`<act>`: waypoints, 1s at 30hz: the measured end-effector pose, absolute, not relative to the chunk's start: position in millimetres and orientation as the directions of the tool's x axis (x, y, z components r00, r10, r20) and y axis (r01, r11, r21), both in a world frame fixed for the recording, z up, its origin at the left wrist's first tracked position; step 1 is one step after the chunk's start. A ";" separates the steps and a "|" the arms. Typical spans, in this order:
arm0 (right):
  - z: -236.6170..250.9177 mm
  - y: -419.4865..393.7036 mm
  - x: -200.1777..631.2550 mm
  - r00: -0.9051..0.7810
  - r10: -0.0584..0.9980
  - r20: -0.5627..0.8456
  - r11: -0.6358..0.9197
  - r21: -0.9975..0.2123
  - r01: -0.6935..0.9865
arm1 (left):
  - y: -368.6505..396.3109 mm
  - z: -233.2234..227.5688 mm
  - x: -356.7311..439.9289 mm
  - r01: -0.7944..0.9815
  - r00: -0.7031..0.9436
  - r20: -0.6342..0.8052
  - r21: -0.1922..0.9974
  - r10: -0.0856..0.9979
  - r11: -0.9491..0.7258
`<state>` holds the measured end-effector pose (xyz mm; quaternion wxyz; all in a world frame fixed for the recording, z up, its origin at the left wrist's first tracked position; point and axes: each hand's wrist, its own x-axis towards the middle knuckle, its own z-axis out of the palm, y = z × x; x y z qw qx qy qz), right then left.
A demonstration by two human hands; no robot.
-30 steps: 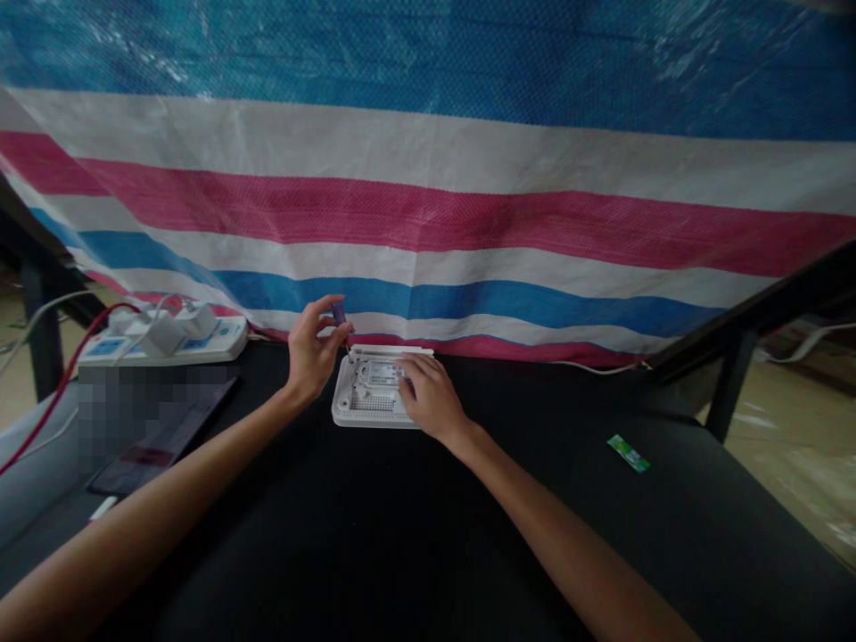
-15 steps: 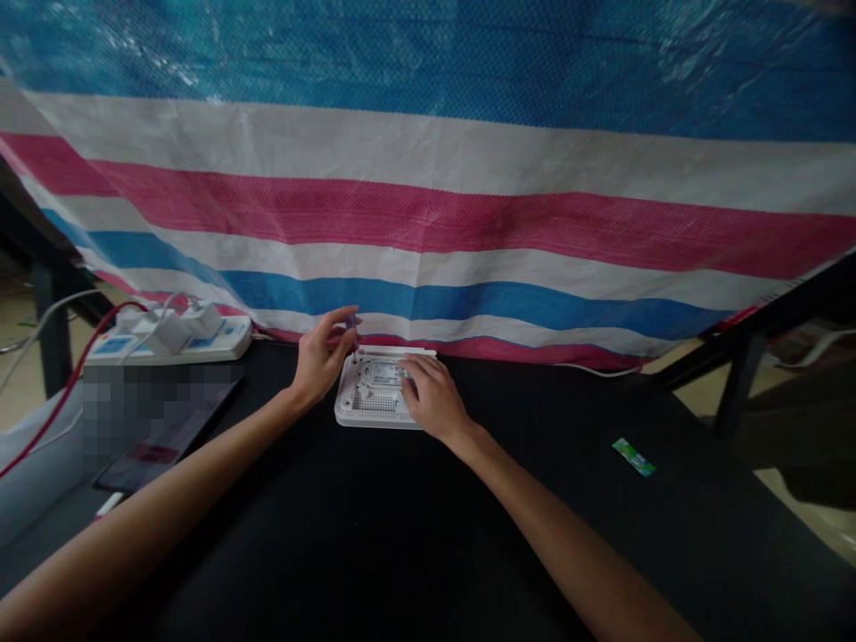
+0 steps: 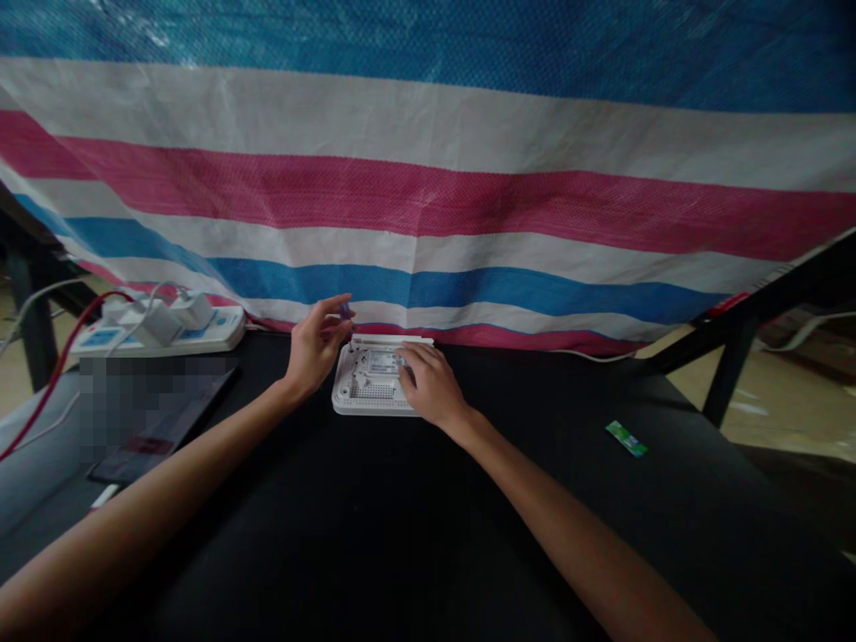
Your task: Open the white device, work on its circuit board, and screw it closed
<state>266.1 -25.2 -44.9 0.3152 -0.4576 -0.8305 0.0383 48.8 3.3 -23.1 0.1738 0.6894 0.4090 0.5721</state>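
- Two hands: left hand [image 3: 313,349] pinches one small purple tool [image 3: 345,311] above the device's far-left corner; right hand [image 3: 430,383] lies flat, fingers pressing on it
- One white device [image 3: 365,385] on the black tabletop [image 3: 401,517]
- One power strip [image 3: 160,330]; one green packet [image 3: 627,439]

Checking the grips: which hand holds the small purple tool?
The left hand pinches the purple tool; the right hand lies flat on the white device.

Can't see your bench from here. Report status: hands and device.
Left hand pinching a small purple tool at the white device, far-left corner. Right hand flat on the device, steadying it. Nothing between the hands.
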 end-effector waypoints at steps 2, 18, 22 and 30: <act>-45.2 -25.1 266.2 -0.384 0.782 0.491 0.581 -0.351 0.735 | 1.9 -21.7 48.7 0.376 0.012 0.639 0.710 0.769 -0.596; -44.6 -25.7 266.2 -0.384 0.773 0.505 0.585 -0.336 0.738 | 11.8 -21.8 44.6 0.438 -0.018 0.671 0.672 0.741 -0.597; -44.2 -25.3 266.0 -0.385 0.778 0.497 0.582 -0.339 0.739 | 9.5 -20.9 44.4 0.449 0.006 0.674 0.658 0.739 -0.604; -42.8 -26.3 265.9 -0.384 0.789 0.480 0.570 -0.336 0.750 | 5.5 -22.9 48.2 0.362 0.098 0.651 0.682 0.753 -0.636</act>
